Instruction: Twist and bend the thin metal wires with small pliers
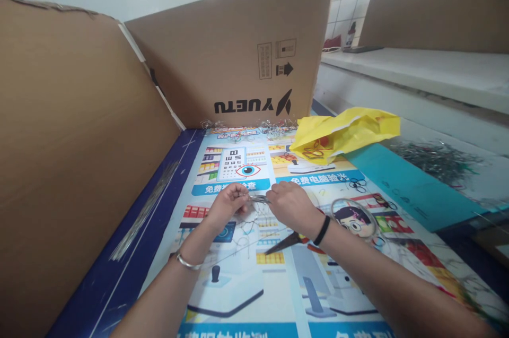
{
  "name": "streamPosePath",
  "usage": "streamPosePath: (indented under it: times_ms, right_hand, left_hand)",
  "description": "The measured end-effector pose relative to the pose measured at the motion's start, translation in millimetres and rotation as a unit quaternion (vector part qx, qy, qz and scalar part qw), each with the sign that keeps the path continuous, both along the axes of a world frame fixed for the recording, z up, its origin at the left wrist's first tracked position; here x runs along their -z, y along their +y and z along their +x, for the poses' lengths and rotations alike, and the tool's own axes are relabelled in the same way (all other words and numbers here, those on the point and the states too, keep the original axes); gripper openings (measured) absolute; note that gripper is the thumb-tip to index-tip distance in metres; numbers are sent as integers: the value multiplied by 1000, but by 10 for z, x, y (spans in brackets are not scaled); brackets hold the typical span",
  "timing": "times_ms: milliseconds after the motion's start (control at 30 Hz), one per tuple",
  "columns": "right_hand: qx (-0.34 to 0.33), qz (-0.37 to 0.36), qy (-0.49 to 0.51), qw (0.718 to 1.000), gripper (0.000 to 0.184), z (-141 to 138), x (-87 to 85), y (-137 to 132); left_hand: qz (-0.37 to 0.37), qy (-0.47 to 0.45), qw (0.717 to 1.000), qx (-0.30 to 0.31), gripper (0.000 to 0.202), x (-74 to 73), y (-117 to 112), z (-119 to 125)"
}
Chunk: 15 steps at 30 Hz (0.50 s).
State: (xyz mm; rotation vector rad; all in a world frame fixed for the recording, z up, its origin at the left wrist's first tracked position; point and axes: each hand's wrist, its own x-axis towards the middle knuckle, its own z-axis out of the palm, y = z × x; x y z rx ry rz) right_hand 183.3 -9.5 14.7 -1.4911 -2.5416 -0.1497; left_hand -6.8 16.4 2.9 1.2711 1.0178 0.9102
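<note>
My left hand is closed in a pinch near the middle of the work surface, gripping a thin wire that trails below the hands. My right hand is closed round small silver pliers, whose narrow metal end reaches to the left fingertips. What sits inside the right fist is hidden. Loose thin wires hang under the pliers. A pair of scissors with dark blades and orange handles lies below my right wrist, partly covered by it.
Cardboard walls stand at the back and left. A bundle of straight wires lies on the left. A yellow bag rests at the back right, near a heap of wire pieces. A round clear dish lies right of the scissors.
</note>
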Motion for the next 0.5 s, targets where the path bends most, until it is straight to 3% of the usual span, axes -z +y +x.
streamPosePath:
  times_ms: [500]
  right_hand:
    - [24,-30,-4,999,14,-28,-24,-7]
  left_hand:
    - [10,9,1000,8,26,43,14,-14]
